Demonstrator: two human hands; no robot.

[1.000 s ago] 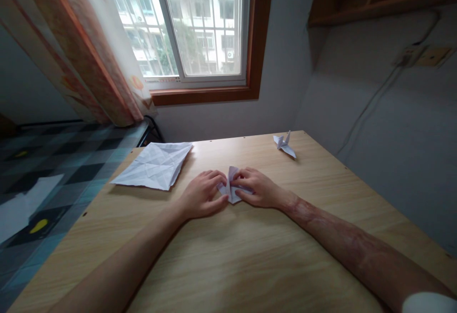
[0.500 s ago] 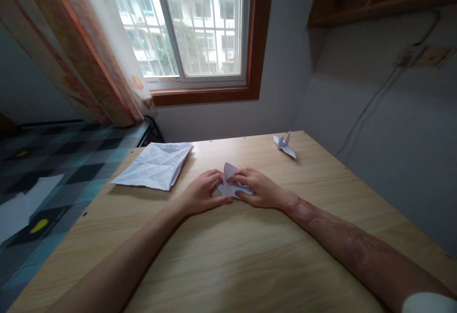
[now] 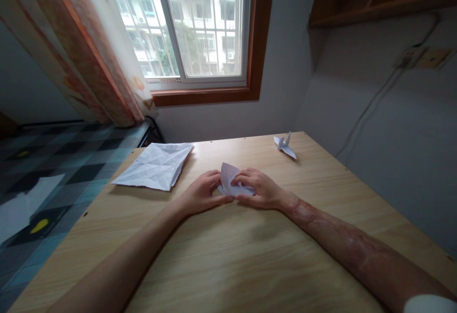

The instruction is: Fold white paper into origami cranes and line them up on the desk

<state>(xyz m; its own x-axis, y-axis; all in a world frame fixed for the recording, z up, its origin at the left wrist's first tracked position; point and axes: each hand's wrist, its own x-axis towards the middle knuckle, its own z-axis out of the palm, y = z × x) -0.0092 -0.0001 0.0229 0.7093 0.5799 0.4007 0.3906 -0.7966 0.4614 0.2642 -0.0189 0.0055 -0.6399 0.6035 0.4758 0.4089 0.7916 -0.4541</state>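
Between my two hands, on the wooden table (image 3: 214, 251), lies a small folded piece of white paper (image 3: 228, 175) with one flap standing up. My left hand (image 3: 203, 191) holds its left side, fingers curled behind and thumb along the near edge. On the right side, my right hand (image 3: 259, 189) grips the paper, its fingers over the inner fold and its thumb at the near edge. The fingertips partly hide the lower folds. A folded paper crane (image 3: 284, 146) stands at the far right of the table.
A stack of creased white paper sheets (image 3: 155, 165) lies at the table's far left. Left of the table is a checked bed cover (image 3: 89, 146) with loose white paper (image 3: 24, 208) on it. A window (image 3: 210, 32) and wall bound the far side; a shelf (image 3: 385, 3) hangs upper right.
The upright flap of the folded paper has opened wider and leans slightly left. My right fingers have shifted a little within the fold; my left hand has hardly moved.
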